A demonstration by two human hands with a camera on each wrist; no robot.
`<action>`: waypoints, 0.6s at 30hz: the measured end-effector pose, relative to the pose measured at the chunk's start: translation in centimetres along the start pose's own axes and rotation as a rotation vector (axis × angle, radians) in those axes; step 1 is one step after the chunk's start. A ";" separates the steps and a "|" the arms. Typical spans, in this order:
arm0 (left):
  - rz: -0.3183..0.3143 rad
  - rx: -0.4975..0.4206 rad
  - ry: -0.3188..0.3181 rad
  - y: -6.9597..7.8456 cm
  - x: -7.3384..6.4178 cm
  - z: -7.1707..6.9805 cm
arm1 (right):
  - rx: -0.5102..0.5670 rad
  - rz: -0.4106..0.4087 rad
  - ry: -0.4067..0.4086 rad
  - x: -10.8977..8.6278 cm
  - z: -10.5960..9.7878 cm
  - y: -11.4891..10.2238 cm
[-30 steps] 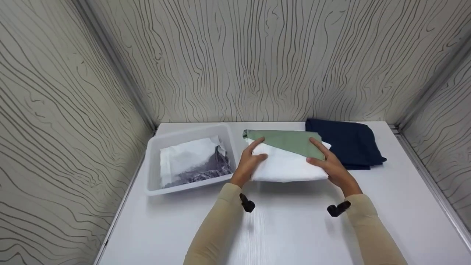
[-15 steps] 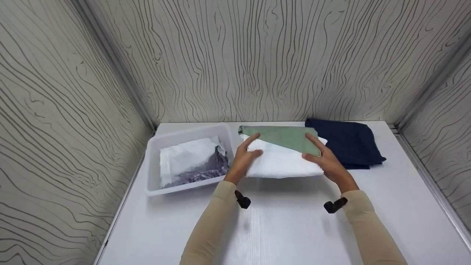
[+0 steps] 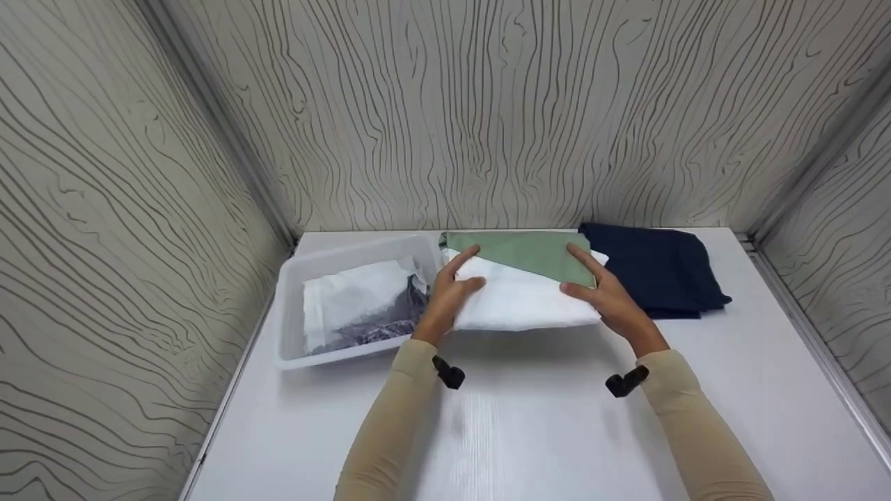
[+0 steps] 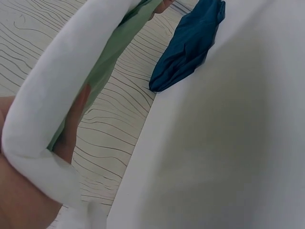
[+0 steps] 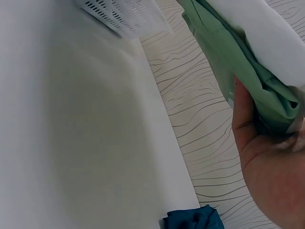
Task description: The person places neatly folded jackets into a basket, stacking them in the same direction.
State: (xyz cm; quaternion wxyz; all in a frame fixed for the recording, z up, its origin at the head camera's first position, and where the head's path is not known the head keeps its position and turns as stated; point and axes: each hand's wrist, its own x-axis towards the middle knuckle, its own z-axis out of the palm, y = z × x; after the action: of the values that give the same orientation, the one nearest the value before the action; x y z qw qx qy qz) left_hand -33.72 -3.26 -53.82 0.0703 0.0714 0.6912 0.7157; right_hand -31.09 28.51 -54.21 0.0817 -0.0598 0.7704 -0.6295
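Note:
A folded green and white cloth bundle [image 3: 522, 296] is held up over the white table by both hands. My left hand [image 3: 449, 299] grips its left side, thumb and a finger lying on top, other fingers underneath. At the opposite side my right hand [image 3: 612, 303] grips it the same way. The left wrist view shows the white fabric [image 4: 57, 76] curling round the edge, with green fabric [image 4: 107, 62] beneath. In the right wrist view, fingers and thumb close round the layered green fabric [image 5: 228, 62].
A white plastic basket [image 3: 285, 313] stands at the left, holding a folded white and grey printed cloth [image 3: 362, 306]. A dark navy folded cloth [image 3: 654, 271] lies at the back right. Patterned walls [image 3: 445, 118] border the white table [image 3: 522, 431].
Both hands have moved left and slightly away from me, carrying the green and white bundle along. Its left corner now overlaps the basket's right rim. The basket and navy cloth have stayed put.

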 end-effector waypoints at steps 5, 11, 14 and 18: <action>0.004 -0.010 0.008 0.2 0.0 -0.8 | 0.016 -0.013 -0.015 0.2 0.7 -0.4; 0.017 0.006 0.019 0.5 0.0 -2.0 | -0.001 -0.036 -0.018 0.8 1.6 -0.8; 0.024 0.030 0.026 0.8 -0.1 -2.5 | -0.008 -0.041 -0.020 1.1 2.0 -1.1; 0.019 0.047 0.037 1.1 -0.2 -3.2 | -0.036 -0.047 -0.022 1.5 2.6 -1.5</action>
State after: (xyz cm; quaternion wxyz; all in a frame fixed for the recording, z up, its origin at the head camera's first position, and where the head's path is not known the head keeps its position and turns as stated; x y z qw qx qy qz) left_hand -34.12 -6.45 -52.85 0.0491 0.0663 0.7083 0.7011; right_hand -32.01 25.42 -53.28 0.0744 -0.0862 0.7791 -0.6165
